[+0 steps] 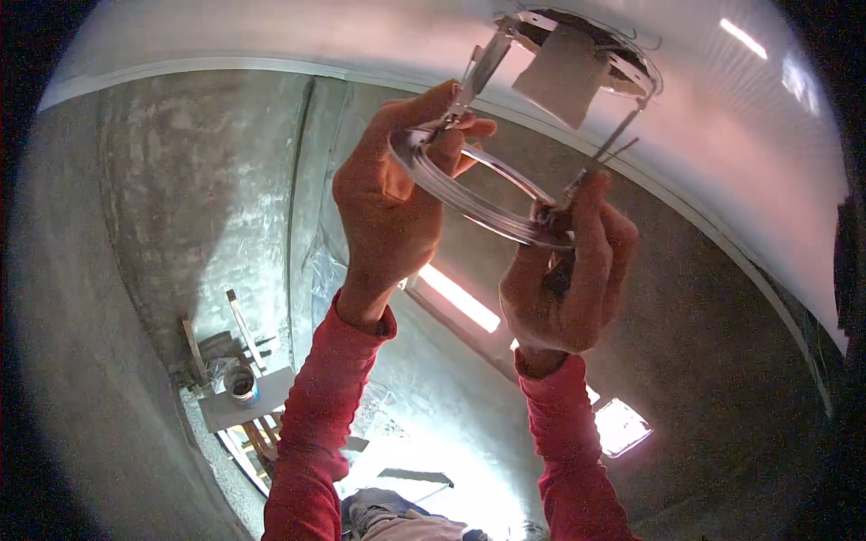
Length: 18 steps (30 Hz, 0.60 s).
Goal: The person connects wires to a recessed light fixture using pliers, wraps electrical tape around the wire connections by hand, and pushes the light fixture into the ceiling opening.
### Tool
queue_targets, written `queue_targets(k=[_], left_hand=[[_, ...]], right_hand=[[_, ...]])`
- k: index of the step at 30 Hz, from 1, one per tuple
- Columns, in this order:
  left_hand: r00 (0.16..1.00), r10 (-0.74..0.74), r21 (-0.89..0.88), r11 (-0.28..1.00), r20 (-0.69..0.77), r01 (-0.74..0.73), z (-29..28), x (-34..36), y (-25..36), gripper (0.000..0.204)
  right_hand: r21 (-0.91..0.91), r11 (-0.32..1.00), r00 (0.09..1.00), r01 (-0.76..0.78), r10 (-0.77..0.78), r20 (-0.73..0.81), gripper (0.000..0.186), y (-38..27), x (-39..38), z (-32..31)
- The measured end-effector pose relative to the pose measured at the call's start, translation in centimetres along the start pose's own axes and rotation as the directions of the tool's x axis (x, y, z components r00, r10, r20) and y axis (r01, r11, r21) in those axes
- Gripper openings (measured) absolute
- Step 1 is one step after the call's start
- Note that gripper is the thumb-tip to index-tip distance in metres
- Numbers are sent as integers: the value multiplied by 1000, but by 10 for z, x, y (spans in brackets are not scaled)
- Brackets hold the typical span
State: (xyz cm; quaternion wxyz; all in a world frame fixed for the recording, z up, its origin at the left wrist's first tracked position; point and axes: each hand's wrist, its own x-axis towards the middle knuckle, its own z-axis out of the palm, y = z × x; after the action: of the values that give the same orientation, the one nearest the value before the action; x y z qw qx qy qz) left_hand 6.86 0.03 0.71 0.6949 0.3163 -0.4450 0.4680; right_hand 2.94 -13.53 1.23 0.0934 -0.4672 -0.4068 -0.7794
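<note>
Overhead, both my hands hold a shiny metal ring, like a recessed light's trim (456, 200), tilted just below a round hole (591, 27) in the ceiling. My left hand (383, 194) pinches its left side, where a long metal strip (485, 68) rises to the hole's edge. The fingers of my right hand (577, 270) close around the right end, at the base of a second thin strip (622, 128). Between the strips, a flat grey-beige piece (561, 77) hangs out of the opening. My right fingertips partly hide the strip's lower joint.
Pale moulding (207, 65) runs along the ceiling's edge above rough grey walls (162, 162). Far below at left, a bucket (241, 386) stands on a grey board (221, 413) beside upright wooden pieces. Strong light washes out the floor. A bright opening (622, 428) shows at lower right.
</note>
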Motion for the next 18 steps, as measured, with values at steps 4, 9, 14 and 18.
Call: queue_targets(k=[4, 9, 14, 18], left_hand=[[1000, 7, -4, 1000, -23, -7, 0, -1, -3, 30], [999, 36, 26, 999, -2, -36, -3, 0, -3, 31], [999, 13, 21, 1000, -34, -12, 2, -1, -2, 30], [999, 39, 42, 998, -7, -39, -2, 2, 1, 28]], right_hand=[[-6, 1000, 999, 28, -28, 22, 45, 7, 2, -2], [67, 998, 997, -18, 13, 78, 44, 3, 7, -8], [77, 997, 998, -2, -4, 71, 48, 18, 10, -10], [337, 937, 988, -91, 42, 150, 52, 18, 21, -7]])
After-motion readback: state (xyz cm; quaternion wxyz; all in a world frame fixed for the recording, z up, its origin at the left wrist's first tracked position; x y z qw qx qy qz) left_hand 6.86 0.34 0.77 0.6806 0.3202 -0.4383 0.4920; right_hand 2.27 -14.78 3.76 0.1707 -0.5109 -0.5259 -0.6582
